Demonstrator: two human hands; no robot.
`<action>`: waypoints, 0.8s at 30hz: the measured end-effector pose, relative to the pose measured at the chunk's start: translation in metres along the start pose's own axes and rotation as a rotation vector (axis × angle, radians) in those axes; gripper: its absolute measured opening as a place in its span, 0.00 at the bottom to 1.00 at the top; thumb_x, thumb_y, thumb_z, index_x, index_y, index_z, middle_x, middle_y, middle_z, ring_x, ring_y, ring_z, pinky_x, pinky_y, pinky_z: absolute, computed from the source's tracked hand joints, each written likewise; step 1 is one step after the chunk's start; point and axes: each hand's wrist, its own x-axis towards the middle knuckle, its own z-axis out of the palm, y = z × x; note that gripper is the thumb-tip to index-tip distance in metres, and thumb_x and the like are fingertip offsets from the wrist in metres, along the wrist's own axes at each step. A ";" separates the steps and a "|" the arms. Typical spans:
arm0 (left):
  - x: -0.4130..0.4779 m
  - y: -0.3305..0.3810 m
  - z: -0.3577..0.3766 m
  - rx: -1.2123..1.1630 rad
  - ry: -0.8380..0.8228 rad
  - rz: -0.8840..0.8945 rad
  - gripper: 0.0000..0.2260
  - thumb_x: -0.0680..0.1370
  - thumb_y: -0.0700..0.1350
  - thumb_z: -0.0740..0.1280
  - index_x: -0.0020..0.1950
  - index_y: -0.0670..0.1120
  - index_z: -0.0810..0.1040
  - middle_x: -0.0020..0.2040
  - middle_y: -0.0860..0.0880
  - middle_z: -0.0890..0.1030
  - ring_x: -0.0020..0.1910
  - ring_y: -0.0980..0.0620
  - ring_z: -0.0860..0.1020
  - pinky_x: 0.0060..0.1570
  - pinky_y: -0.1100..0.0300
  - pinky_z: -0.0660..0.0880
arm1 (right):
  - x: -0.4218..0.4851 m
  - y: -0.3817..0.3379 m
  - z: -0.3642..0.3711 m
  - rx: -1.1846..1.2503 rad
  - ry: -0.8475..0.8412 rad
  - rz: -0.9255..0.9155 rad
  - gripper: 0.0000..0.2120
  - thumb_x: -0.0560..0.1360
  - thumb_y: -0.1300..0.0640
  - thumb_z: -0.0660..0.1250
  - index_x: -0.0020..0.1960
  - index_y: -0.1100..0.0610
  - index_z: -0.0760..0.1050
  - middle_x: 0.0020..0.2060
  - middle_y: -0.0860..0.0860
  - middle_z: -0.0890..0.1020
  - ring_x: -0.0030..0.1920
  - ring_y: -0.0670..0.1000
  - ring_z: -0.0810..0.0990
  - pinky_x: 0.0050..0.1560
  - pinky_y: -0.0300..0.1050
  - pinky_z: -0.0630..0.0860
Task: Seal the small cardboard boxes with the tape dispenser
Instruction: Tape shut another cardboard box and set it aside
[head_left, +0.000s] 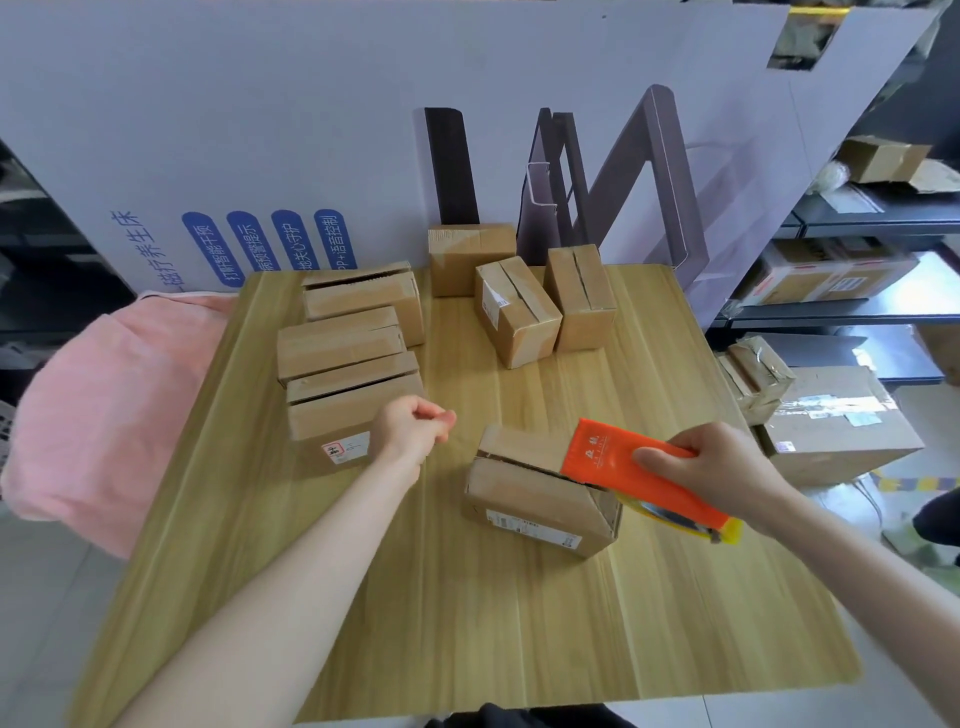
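The right hand (727, 467) grips the dispenser (608, 462) at the box's (524, 496) right end. The box stretches leftward toward the left hand (410, 426), which is curled and apparently empty.

bright even light, soft shadows, edges warped and blurred.

We see a left forearm (311, 561) and a right forearm (841, 551), both bare along all their visible length, ending in the bare left hand (410, 423) and right hand (711, 467). A strip of black fabric clothing (519, 717) shows at the bottom edge between them.
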 end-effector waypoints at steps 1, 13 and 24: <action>0.000 -0.005 0.005 -0.001 -0.003 -0.010 0.05 0.71 0.43 0.75 0.38 0.47 0.80 0.32 0.50 0.83 0.39 0.49 0.83 0.50 0.46 0.80 | 0.004 0.001 0.002 -0.048 -0.012 0.012 0.18 0.70 0.38 0.70 0.38 0.53 0.81 0.32 0.49 0.82 0.35 0.50 0.81 0.35 0.48 0.77; 0.028 -0.036 0.032 0.046 0.072 -0.103 0.07 0.72 0.47 0.75 0.37 0.50 0.79 0.32 0.52 0.82 0.37 0.51 0.82 0.44 0.54 0.80 | 0.051 -0.011 0.031 -0.296 -0.111 0.068 0.24 0.70 0.32 0.66 0.41 0.55 0.79 0.35 0.48 0.80 0.36 0.48 0.78 0.33 0.41 0.71; 0.032 -0.068 0.068 0.056 0.029 -0.220 0.05 0.73 0.49 0.73 0.40 0.50 0.80 0.40 0.55 0.82 0.37 0.55 0.78 0.39 0.59 0.76 | 0.061 -0.035 0.053 -0.578 -0.120 0.006 0.21 0.71 0.36 0.64 0.37 0.55 0.73 0.32 0.49 0.77 0.34 0.50 0.77 0.29 0.39 0.67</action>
